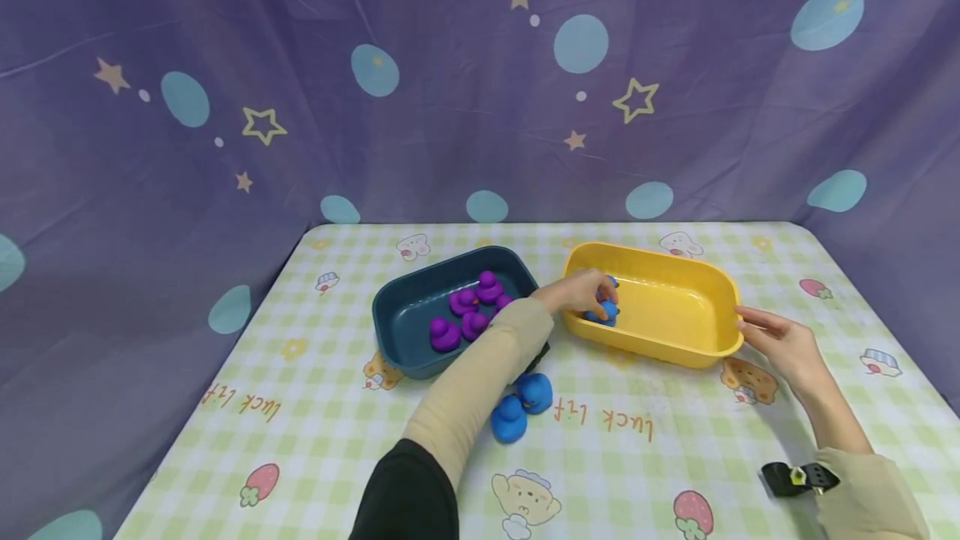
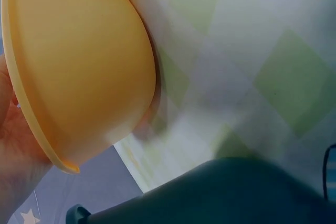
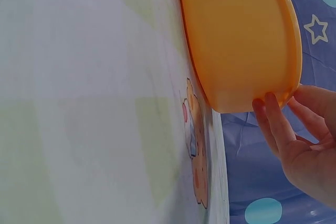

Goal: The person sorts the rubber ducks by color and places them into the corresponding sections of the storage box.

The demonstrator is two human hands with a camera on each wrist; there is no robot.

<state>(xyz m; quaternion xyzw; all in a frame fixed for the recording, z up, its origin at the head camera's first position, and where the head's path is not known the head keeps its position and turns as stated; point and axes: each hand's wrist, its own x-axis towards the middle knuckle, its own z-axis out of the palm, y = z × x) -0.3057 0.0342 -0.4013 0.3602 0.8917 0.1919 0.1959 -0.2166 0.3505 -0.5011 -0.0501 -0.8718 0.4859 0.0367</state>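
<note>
Curled over the near-left rim of the yellow tub, our left hand has its fingers closed round a blue duck just inside that corner; a bit more blue peeks out past the knuckles, but we cannot tell whether it is a second duck. Our right hand lies with fingers straight and relaxed against the tub's right end, fingertips touching the outer wall just under the rim and gripping nothing. From the left wrist we see the tub's orange-yellow outer wall close up, with the palm behind its rim.

Two more blue ducks sit touching each other on the checked tablecloth, near to us and just right of our left sleeve. Left of the yellow tub stands a dark blue tub holding a cluster of purple ducks. Behind the table hangs a purple cloth printed with stars and pale blue ovals.
</note>
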